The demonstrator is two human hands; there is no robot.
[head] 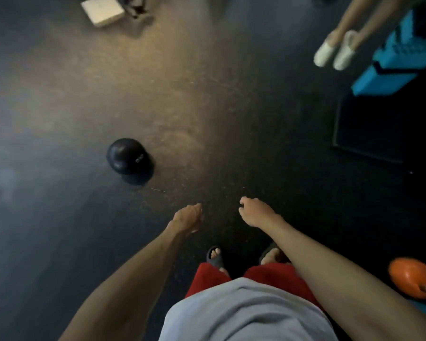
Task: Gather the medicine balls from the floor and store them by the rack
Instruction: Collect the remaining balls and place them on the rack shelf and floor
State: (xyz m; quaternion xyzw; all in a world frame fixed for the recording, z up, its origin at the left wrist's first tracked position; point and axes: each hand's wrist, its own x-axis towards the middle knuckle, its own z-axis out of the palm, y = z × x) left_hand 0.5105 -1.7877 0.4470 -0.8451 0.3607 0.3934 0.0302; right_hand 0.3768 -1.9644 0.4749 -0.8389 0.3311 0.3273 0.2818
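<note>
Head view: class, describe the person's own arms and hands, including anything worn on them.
The left arm and right arm are bare along all that shows, no sleeves. The left hand and right hand wear no gloves; no watch or wristband shows. Below are a grey shirt and red shorts.

place: gym | signs: dark rubber floor [59, 70], medicine ball [128, 156], orange kettlebell [413, 276]

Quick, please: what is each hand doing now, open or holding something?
Left hand: open, relaxed, holds nothing.
Right hand: open, fingers loosely curled, holds nothing.
</note>
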